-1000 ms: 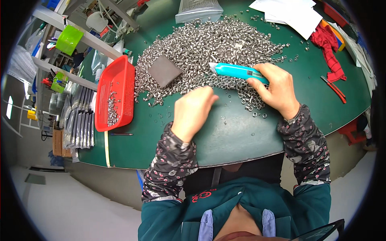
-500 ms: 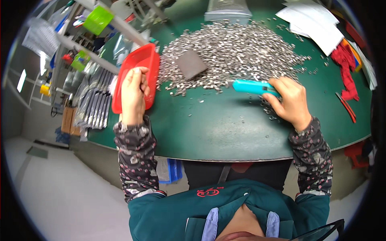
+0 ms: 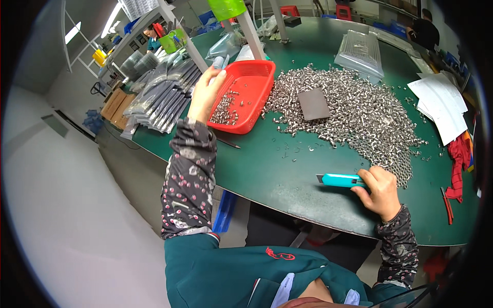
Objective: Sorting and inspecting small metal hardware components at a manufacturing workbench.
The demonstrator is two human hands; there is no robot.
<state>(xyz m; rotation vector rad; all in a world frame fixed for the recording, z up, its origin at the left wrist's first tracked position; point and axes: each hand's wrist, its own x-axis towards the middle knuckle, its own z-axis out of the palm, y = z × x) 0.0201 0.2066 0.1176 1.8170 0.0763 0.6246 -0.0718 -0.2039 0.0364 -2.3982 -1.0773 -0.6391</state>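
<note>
My right hand (image 3: 380, 191) grips a turquoise utility knife (image 3: 343, 180) above the near part of the table, its dark blade tip pointing left. My left hand (image 3: 205, 96) is at the left rim of a red plastic basket (image 3: 266, 77), fingers curled and pressed together. A pale, tube-like thing (image 3: 221, 61) shows at its fingertips; its kind is unclear. Inside the basket lie small metal pieces (image 3: 225, 109), gathered along the left side. Right of it spreads a large heap of small shiny metal rings (image 3: 354, 113), with a flat dark brown block (image 3: 313, 104) resting on top.
The green table (image 3: 272, 174) has a curved near edge. A pen-like stick (image 3: 229, 143) lies by the basket. Packed bags (image 3: 162, 100) are stacked at left, plastic bags (image 3: 360, 51) behind the heap. White papers (image 3: 439, 102), red cloth (image 3: 456, 164) and red tweezers (image 3: 448, 206) lie right.
The view has tilted up and turned, showing more of the room and two people farther off. My left hand has shifted toward the basket's left rim. The knife stays in my right hand.
</note>
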